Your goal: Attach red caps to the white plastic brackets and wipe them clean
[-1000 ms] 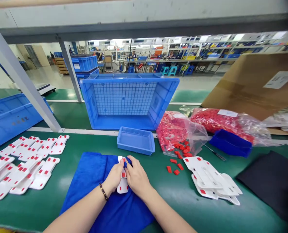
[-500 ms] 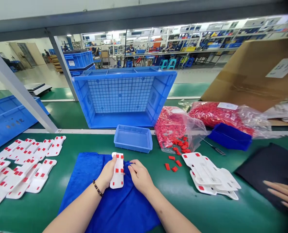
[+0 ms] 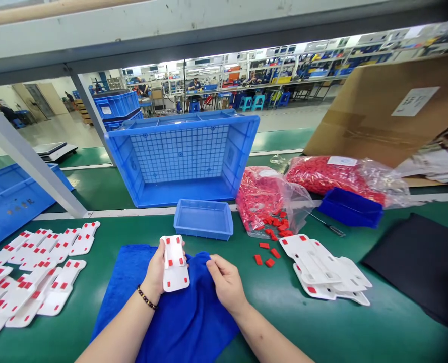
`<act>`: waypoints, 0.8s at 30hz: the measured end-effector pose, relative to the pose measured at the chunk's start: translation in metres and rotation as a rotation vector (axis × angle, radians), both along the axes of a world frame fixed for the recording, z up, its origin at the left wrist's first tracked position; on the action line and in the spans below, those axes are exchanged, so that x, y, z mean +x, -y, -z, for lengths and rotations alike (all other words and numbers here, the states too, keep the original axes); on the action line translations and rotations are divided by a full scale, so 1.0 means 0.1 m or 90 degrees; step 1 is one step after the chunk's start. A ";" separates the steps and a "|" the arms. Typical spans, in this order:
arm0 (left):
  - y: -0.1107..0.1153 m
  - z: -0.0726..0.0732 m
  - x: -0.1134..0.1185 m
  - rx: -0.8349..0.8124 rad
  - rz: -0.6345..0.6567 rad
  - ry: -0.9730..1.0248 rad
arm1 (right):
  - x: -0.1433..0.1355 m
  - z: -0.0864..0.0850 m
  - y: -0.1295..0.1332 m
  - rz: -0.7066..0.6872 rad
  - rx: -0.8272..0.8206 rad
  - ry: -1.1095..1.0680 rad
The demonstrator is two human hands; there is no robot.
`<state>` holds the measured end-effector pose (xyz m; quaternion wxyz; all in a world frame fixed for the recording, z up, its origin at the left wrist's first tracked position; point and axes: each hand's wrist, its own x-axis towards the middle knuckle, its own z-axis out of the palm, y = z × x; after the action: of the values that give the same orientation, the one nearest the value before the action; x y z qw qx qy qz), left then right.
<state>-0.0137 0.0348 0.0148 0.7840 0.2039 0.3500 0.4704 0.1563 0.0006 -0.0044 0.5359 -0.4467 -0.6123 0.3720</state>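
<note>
Left crate [image 3: 15, 206]: blue, cut off by the frame edge; sited at 10 o'clock from the held plate [image 3: 176, 276], to which all hours are referred.
Red-inset plates [image 3: 53, 297]: white, laid overlapping in two groups, 9 o'clock.
Blue cloth [image 3: 193, 322]: creased, spread on the green bench [image 3: 272, 327], 6 o'clock.
Large crate [image 3: 180, 156]: blue, opening turned toward the viewer, 12 o'clock.
Left hand [image 3: 155, 269]: closed around the held plate; a beaded bracelet [image 3: 147, 298] is worn.
Held plate: white, stepped, gripped over the cloth; six red insets shown.
Small tray [image 3: 203, 221]: pale blue, 1 o'clock.
Right hand [image 3: 229, 283]: cloth edge pinched between thumb and fingers, between 3 and 4 o'clock.
Opened bag [image 3: 259, 194]: clear, filled with red pieces, 2 o'clock.
Loose blocks [image 3: 269, 262]: four, red, 3 o'clock.
Stacked plates [image 3: 324, 272]: white, heaped, 3 o'clock.
Black sheet [image 3: 416, 272]: laid flat, 3 o'clock.
</note>
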 end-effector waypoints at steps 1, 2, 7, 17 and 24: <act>0.03 0.01 0.02 -0.006 -0.013 -0.011 | -0.05 0.00 0.03 -0.020 0.053 0.049; 0.06 0.01 0.05 -0.013 -0.028 -0.024 | -0.11 0.00 0.06 -0.036 0.108 0.121; 0.14 0.05 0.11 -0.024 -0.120 -0.092 | -0.41 0.04 0.13 -0.002 0.206 0.465; 0.18 0.10 0.12 -0.094 -0.143 -0.118 | -0.36 0.18 0.03 -0.053 0.289 0.479; 0.15 0.13 0.12 -0.086 -0.089 -0.084 | -0.26 0.13 -0.02 -0.096 0.339 0.412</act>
<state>-0.0022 0.0199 0.0020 0.7369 0.1562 0.4447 0.4846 0.1306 0.0028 -0.0172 0.3836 -0.3406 -0.8547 0.0799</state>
